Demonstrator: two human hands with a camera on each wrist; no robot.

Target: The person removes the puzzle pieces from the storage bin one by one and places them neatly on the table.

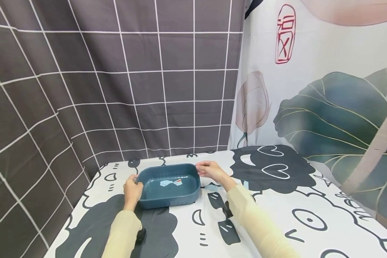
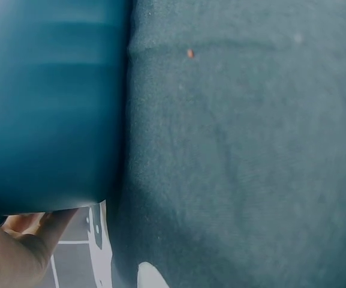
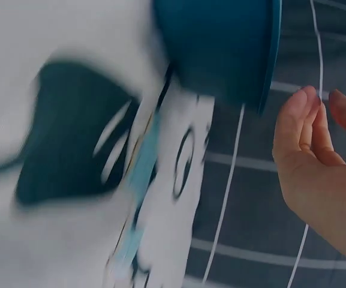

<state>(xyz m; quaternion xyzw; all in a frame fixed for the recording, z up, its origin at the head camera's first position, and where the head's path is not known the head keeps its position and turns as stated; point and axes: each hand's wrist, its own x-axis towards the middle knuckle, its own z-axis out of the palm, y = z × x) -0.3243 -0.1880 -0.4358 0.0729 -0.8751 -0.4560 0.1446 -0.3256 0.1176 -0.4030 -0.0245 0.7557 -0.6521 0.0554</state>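
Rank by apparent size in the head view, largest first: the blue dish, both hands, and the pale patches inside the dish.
1. Blue dish
2. Left hand and right hand: too alike to rank
3. Pale patches

Gridded grey fabric adjoins a floral hanging.

Head camera faces forward-down; both close wrist views share the dish.
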